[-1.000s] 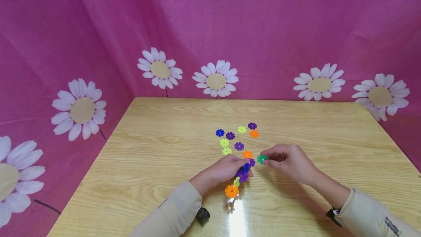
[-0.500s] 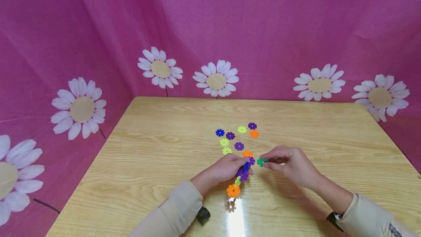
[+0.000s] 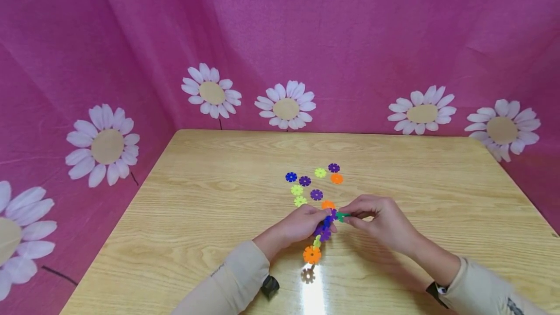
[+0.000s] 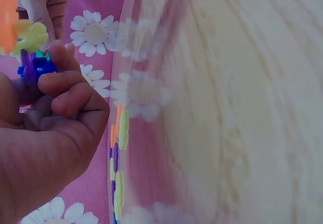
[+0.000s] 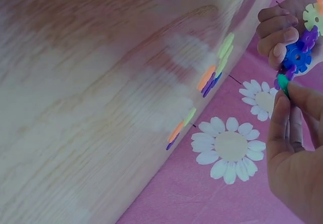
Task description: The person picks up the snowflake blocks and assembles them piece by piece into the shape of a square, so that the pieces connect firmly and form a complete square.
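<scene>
My left hand [image 3: 302, 222] grips a chain of notched flower-shaped plastic discs held over the table. The chain shows an orange disc [image 3: 312, 255] at its near end, then a yellow-green disc [image 4: 32, 37], purple ones and a blue disc [image 5: 297, 57]. Between thumb and fingertips, my right hand [image 3: 385, 218] pinches a green disc [image 5: 283, 84]. Its edge meets the purple disc [image 3: 334, 215] at the chain's far end. Part of the chain is hidden by the left fingers.
Several loose discs lie flat beyond the hands, among them a blue disc [image 3: 291, 177], a purple disc [image 3: 317, 194] and an orange disc [image 3: 337, 179]. The wooden table [image 3: 197, 198] backs onto a pink cloth [image 3: 350, 38] printed with daisies.
My right hand has moved left, bringing the green disc from a small gap up against the chain's purple end disc. The green disc is turned more edge-on. My left hand stays nearly still.
</scene>
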Available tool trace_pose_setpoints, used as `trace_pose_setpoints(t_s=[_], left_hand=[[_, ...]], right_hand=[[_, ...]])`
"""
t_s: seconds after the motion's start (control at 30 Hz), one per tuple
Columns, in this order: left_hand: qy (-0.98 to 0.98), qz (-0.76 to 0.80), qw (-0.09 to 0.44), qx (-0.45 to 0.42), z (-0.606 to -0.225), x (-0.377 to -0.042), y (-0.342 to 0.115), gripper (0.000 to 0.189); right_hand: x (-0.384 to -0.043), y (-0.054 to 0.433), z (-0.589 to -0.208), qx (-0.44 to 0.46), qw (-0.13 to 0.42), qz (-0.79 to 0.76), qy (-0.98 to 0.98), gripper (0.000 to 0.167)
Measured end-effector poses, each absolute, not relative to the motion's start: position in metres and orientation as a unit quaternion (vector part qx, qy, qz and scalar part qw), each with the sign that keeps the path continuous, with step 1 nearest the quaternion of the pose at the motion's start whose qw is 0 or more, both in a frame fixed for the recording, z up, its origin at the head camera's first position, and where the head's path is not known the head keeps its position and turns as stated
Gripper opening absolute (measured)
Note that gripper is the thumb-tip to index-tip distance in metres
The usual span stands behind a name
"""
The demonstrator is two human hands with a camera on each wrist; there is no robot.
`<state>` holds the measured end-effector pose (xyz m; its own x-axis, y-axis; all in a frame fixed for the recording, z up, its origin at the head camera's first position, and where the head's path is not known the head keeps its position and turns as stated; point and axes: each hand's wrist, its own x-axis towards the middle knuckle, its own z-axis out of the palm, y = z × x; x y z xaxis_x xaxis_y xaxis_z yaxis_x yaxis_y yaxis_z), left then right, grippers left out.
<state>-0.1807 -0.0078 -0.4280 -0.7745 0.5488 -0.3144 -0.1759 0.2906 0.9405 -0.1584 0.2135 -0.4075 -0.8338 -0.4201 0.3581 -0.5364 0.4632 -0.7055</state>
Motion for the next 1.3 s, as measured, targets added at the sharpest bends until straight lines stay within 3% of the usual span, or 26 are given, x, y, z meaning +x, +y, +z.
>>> trace_pose_setpoints(t_s=[0.6,1.0,1.3], left_hand=[[0.740,0.579,0.310,0.147,-0.426,-0.177,-0.007,0.051],[0.696,0.616,0.341,0.136,-0.432,-0.177,-0.009,0.054],[0.702,0.615,0.333,0.131,-0.432,-0.177,-0.005,0.060]], right_hand=[[-0.158,0.207,-0.417,0.302,0.137,0.398,-0.855,0.030],[-0.164,0.215,-0.412,0.294,0.054,0.453,-0.840,0.023],[-0.164,0.217,-0.411,0.288,0.023,0.469,-0.834,0.019]])
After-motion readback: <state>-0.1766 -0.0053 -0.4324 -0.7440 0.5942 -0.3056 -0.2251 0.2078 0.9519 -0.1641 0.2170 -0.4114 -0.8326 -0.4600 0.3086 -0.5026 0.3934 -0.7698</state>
